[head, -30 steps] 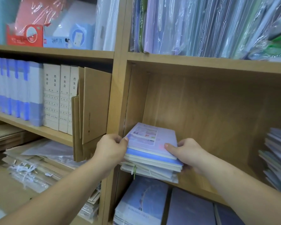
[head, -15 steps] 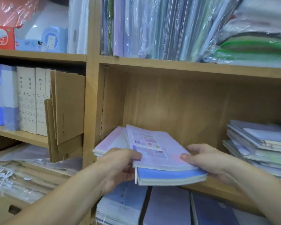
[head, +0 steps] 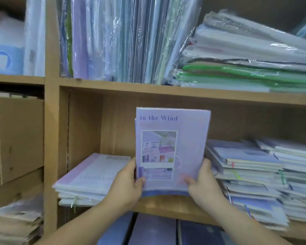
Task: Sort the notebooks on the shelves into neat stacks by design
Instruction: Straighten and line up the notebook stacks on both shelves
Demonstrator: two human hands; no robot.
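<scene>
Your left hand and right hand pinch the bottom corners of the purple notebooks, standing tall. The pink stack lies just left; the messy pile just right.

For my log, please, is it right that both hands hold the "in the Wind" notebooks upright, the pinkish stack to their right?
Not quite: the head view shows the pinkish stack to their left. The left hand and right hand do hold the notebooks upright.
</scene>
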